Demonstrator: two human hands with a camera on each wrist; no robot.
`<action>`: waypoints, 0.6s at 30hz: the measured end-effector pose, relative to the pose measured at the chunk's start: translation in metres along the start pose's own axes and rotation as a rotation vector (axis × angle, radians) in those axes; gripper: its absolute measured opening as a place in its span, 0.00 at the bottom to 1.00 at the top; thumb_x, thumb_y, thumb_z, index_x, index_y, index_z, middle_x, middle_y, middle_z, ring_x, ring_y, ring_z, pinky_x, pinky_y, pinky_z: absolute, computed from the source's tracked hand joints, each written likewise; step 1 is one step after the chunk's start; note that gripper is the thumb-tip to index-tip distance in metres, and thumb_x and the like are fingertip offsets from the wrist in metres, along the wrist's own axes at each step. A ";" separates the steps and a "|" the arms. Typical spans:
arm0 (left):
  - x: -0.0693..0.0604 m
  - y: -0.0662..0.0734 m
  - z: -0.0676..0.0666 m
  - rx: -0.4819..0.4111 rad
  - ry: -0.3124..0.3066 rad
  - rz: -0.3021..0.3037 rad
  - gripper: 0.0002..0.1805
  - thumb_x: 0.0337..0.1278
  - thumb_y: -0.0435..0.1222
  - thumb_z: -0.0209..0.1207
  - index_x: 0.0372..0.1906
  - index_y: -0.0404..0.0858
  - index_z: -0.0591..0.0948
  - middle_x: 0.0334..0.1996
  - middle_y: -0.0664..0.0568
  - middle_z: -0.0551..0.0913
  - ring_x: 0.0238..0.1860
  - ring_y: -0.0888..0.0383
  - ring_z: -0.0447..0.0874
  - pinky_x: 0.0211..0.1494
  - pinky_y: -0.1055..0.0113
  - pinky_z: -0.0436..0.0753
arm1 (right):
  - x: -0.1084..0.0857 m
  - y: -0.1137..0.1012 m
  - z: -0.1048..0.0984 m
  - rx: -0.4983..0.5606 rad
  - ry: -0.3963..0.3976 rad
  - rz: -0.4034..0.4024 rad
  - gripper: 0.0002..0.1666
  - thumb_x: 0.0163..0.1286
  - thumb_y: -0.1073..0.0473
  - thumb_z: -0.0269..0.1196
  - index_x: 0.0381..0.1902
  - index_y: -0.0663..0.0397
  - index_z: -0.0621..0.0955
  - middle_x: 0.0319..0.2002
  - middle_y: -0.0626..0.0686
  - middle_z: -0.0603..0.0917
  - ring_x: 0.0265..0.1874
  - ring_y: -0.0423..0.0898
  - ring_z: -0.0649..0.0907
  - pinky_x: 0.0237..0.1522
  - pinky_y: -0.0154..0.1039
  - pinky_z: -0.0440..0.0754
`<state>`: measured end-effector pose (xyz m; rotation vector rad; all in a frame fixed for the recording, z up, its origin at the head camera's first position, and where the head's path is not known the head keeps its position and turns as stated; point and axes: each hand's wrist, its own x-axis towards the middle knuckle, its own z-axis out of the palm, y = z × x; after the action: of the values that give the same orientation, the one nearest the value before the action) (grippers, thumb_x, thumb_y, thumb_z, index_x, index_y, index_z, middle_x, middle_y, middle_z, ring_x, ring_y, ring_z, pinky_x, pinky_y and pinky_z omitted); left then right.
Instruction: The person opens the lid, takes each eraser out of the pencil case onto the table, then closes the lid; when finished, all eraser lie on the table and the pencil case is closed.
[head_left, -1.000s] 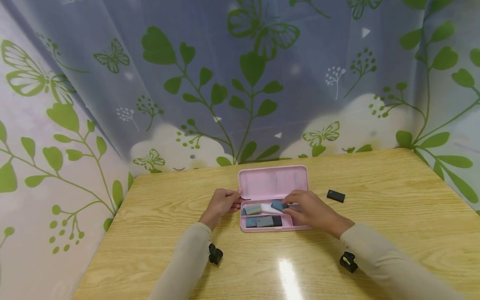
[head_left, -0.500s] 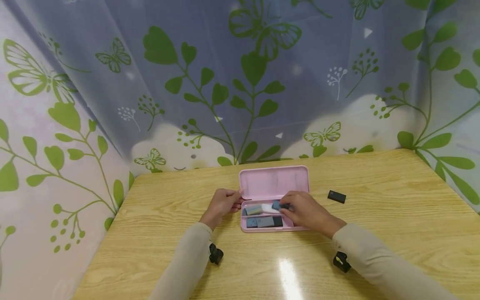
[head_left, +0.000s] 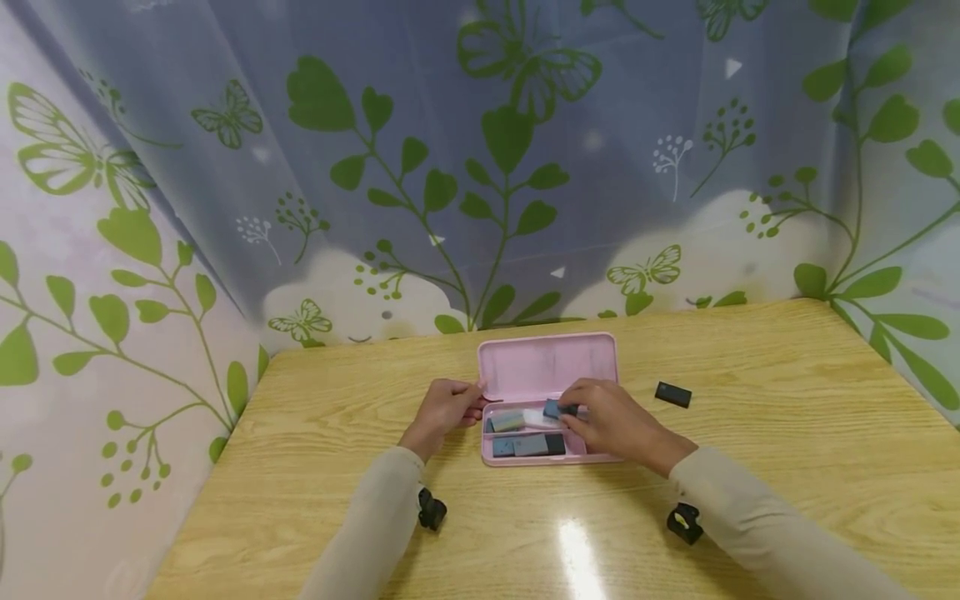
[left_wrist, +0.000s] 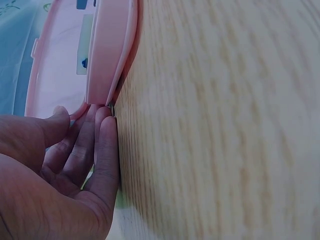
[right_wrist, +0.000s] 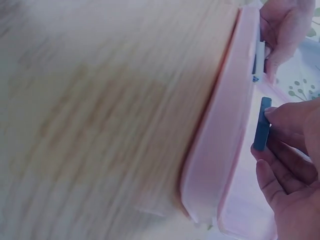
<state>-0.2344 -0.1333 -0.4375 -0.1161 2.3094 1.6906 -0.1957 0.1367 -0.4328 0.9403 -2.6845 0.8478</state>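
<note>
A pink case (head_left: 547,367) lies on the table with its lid swung back. My left hand (head_left: 442,410) holds its left end near the hinge; in the left wrist view the thumb of that hand (left_wrist: 60,170) touches the lid's corner and the fingers rest against the base (left_wrist: 111,50). Over the rear compartment my right hand (head_left: 618,423) pinches a small dark blue block (right_wrist: 262,125) between thumb and fingers. A striped piece (head_left: 506,421) and a white piece (head_left: 536,418) lie in that compartment. Blue, grey (head_left: 531,445) and black pieces fill the front one.
A small black block (head_left: 672,394) lies on the wooden table (head_left: 495,533), right of the case. Patterned curtains (head_left: 375,200) stand behind the table and at its sides. A black wrist device shows at each sleeve.
My right hand has shifted slightly left, keeping the blue block over the rear compartment. My left hand stays at the case's left end.
</note>
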 end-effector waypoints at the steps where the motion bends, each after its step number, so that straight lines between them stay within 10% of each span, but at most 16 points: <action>1: 0.000 0.000 0.000 0.003 0.000 0.000 0.18 0.74 0.42 0.58 0.46 0.28 0.86 0.31 0.47 0.86 0.29 0.60 0.82 0.36 0.70 0.86 | 0.000 0.000 -0.001 0.002 0.001 -0.002 0.07 0.64 0.67 0.72 0.39 0.64 0.88 0.41 0.56 0.88 0.40 0.49 0.87 0.42 0.44 0.87; 18: 0.002 -0.002 0.001 0.016 0.010 0.016 0.18 0.76 0.41 0.56 0.48 0.29 0.86 0.31 0.48 0.86 0.29 0.61 0.82 0.34 0.71 0.85 | -0.020 0.010 -0.034 0.055 0.039 0.054 0.07 0.63 0.69 0.71 0.40 0.64 0.88 0.40 0.54 0.87 0.35 0.45 0.84 0.35 0.41 0.86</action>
<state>-0.2359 -0.1329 -0.4398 -0.1035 2.3367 1.6832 -0.1871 0.1724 -0.4164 0.8571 -2.6772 0.9458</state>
